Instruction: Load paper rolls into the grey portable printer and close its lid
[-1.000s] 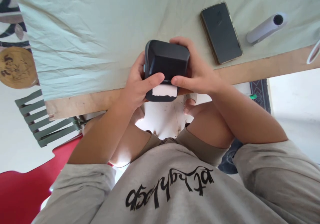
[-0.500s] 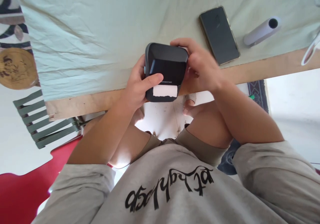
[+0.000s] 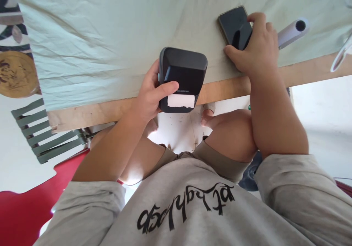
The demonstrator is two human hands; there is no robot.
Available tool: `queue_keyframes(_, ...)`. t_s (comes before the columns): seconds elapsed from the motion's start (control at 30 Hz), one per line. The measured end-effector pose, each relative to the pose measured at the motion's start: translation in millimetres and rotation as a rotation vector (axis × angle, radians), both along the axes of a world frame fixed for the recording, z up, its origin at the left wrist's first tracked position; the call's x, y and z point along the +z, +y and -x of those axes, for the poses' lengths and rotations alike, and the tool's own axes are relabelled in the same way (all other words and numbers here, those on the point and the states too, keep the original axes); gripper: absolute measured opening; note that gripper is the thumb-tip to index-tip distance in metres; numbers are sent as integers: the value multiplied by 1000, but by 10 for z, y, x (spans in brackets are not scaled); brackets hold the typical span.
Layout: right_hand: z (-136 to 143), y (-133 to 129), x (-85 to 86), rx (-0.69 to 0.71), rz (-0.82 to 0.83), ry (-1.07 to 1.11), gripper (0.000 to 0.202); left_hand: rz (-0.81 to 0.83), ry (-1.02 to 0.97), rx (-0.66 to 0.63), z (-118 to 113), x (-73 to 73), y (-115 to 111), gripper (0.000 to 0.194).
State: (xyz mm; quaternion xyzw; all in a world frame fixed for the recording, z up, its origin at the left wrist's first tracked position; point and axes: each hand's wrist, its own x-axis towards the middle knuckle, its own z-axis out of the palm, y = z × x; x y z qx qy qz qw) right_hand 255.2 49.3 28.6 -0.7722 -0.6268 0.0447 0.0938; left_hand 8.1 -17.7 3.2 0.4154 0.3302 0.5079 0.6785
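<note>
On pale green cloth (image 3: 110,29), near the wooden edge (image 3: 225,90): dark phone (image 3: 235,20), held between thumb and fingers of the right hand (image 3: 260,50), newly shifted from the black device (image 3: 184,70). Hence, black device in the left hand (image 3: 151,92) alone, above the wooden edge, white paper (image 3: 180,101) showing.

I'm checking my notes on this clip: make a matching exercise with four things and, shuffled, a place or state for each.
1. Black device
2. Phone
3. Pale cylinder
4. Paper

A. Ragged along one edge
B. To the right of the right hand
C. Held in the left hand
D. Spanned by the right hand

Pairs: 1-C, 2-D, 3-B, 4-A.
</note>
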Motion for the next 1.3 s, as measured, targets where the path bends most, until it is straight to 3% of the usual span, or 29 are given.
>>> queue_keyframes(0.17,2,-22,40,40,31,-1,70,16,-32,25,-24,28,-3,22)
queue_keyframes(0.3,22,-88,78,2,83,10,86,42,8,27,-19,58,-14,24)
queue_keyframes(0.37,35,-151,105,26,23,38,87,53,10,29,-11,59,-20,24)
queue_keyframes(0.43,79,-241,134,185,-162,155,68,66,-4,27,-7,51,-26,25)
queue_keyframes(0.53,246,-413,156,610,-429,426,43,83,-29,26,-17,52,-29,28)
queue_keyframes(0.6,405,-520,141,847,-453,489,45,85,-65,20,-37,80,-26,27)
queue_keyframes(0.67,548,-585,97,930,-385,461,44,106,-102,7,-63,124,-16,28)
queue_keyframes(0.83,630,-542,-38,936,-305,474,43,236,-111,90,-93,144,33,32)
queue_keyframes(1.03,576,-525,-19,859,-219,545,43,149,-41,100,-65,9,57,36)
queue_keyframes(1.3,597,-534,15,831,-212,525,47,134,26,116,-68,17,56,37)
